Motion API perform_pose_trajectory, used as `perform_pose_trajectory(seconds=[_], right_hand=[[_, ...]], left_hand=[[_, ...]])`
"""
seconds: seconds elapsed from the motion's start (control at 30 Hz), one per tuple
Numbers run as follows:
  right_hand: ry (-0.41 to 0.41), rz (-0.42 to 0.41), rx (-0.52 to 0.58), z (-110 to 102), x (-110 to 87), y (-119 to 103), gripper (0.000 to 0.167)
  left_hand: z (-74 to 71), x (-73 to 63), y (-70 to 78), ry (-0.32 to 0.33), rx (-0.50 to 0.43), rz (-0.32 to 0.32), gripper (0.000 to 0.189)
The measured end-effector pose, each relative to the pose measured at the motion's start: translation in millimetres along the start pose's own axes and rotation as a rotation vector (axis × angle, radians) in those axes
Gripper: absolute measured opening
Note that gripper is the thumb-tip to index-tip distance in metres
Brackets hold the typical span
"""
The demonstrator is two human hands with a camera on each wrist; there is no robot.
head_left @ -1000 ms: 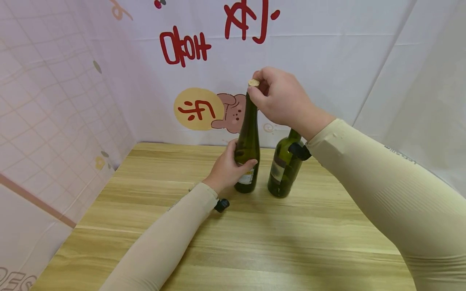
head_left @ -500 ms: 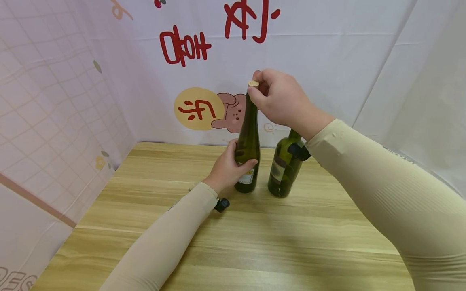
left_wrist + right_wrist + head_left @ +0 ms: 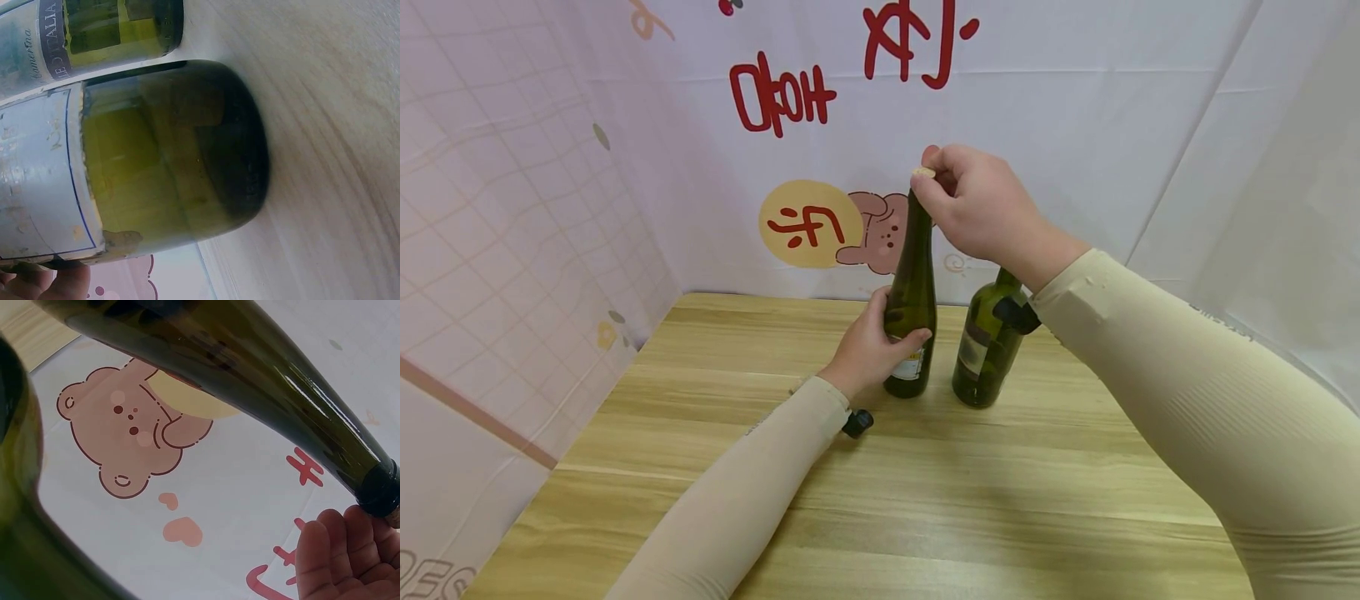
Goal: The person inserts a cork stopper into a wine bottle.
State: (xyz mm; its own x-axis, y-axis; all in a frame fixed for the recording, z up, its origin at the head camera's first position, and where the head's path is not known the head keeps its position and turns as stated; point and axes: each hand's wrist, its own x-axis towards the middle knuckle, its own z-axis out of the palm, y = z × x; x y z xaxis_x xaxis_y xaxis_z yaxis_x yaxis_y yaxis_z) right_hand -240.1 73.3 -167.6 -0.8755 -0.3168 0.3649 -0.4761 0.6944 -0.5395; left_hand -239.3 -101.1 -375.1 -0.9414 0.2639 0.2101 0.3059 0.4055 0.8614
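A tall green wine bottle (image 3: 916, 258) stands upright on the wooden table, a pale label (image 3: 44, 181) low on its side. My left hand (image 3: 876, 346) grips its lower body, thumb across the front; fingertips (image 3: 69, 281) show at the label's edge in the left wrist view. At the top, my right hand (image 3: 981, 196) pinches a cork (image 3: 923, 172) at the bottle's mouth. In the right wrist view the cork (image 3: 394, 517) sits at the mouth, right by the curled fingers (image 3: 356, 540). The cork's lower part is hidden.
A second, shorter green bottle (image 3: 985, 350) with a label stands just right of the first, its neck partly behind my right wrist. The wooden table (image 3: 925, 500) meets a printed white cloth backdrop (image 3: 1075, 125) at the back.
The cork and the right hand's fingertips sit slightly lower at the bottle's mouth, with less of the cork showing. The left hand and both bottles stay in place.
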Motion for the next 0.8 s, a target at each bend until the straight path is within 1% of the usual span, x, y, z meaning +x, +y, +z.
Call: perform_pose_trajectory(seconds=[0.43, 0.8], right_hand=[[-0.004, 0.007, -0.020, 0.1, 0.5, 0.6, 0.034], [0.017, 0.008, -0.003, 1.4, 0.0, 1.7, 0.033]], left_hand=[[1.0, 1.0, -1.7, 0.003, -0.002, 0.007, 0.082], [2.2, 2.8, -3.7, 0.010, 0.004, 0.003, 0.082]])
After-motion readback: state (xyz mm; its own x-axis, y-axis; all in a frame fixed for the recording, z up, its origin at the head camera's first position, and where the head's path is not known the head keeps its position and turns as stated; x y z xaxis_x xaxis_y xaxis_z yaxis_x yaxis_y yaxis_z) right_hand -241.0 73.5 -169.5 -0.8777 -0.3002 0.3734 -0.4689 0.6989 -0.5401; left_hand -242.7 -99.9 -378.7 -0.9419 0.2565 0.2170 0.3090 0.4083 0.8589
